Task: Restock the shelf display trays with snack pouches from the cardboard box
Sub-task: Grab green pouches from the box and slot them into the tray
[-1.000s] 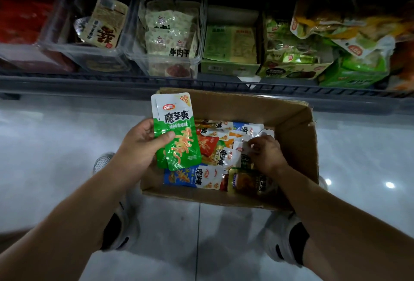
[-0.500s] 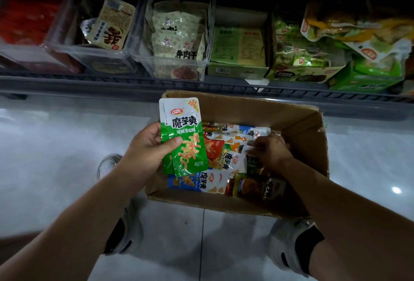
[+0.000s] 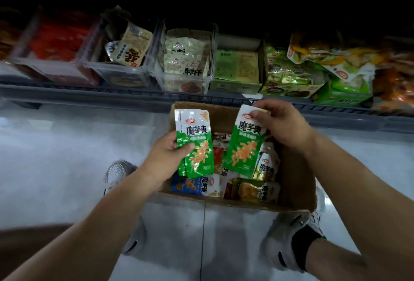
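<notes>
An open cardboard box stands on the floor between my feet, holding several mixed snack pouches. My left hand grips a small stack of green-and-white pouches over the box's left side. My right hand pinches the top edge of another green pouch, lifted above the box. Behind the box, the low shelf carries clear display trays and green carton trays with snacks in them.
A grey shelf rail runs across just behind the box. Large snack bags lie on the shelf at the right. My shoes stand on pale glossy floor tiles either side of the box.
My right hand has come up out of the box with a green pouch pinched at its top. The left hand's stack has stayed about where it was.
</notes>
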`<state>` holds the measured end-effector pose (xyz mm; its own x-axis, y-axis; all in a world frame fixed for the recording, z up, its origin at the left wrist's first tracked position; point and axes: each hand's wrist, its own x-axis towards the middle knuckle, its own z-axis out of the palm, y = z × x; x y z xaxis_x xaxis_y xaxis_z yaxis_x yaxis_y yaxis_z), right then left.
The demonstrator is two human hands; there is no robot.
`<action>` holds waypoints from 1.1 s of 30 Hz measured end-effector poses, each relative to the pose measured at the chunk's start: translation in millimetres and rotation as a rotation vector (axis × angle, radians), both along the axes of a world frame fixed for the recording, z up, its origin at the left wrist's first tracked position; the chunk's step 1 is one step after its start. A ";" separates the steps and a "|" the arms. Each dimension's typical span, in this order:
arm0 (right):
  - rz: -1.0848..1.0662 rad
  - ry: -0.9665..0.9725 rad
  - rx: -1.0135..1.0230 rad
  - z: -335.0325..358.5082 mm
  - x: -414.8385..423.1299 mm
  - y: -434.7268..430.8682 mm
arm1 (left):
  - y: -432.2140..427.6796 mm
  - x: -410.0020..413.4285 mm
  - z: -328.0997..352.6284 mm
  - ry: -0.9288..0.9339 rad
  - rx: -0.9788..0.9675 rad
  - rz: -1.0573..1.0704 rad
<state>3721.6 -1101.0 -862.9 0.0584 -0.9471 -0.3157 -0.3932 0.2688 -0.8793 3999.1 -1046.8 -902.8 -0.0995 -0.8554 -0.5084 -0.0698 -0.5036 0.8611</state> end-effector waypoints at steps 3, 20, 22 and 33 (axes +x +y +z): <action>0.073 -0.054 0.041 17.9 21.4 3.4 | -0.3 -8.4 10.1 0.063 0.060 -0.039; 0.118 -0.032 -0.006 12.2 49.8 2.4 | -0.6 -2.2 19.0 0.176 0.118 -0.075; 0.072 -0.029 -0.014 7.0 55.1 5.5 | 0.3 -8.2 23.0 0.260 0.150 -0.076; -0.030 -0.101 0.096 -22.1 35.4 17.1 | -1.8 -1.3 10.7 0.110 0.013 -0.024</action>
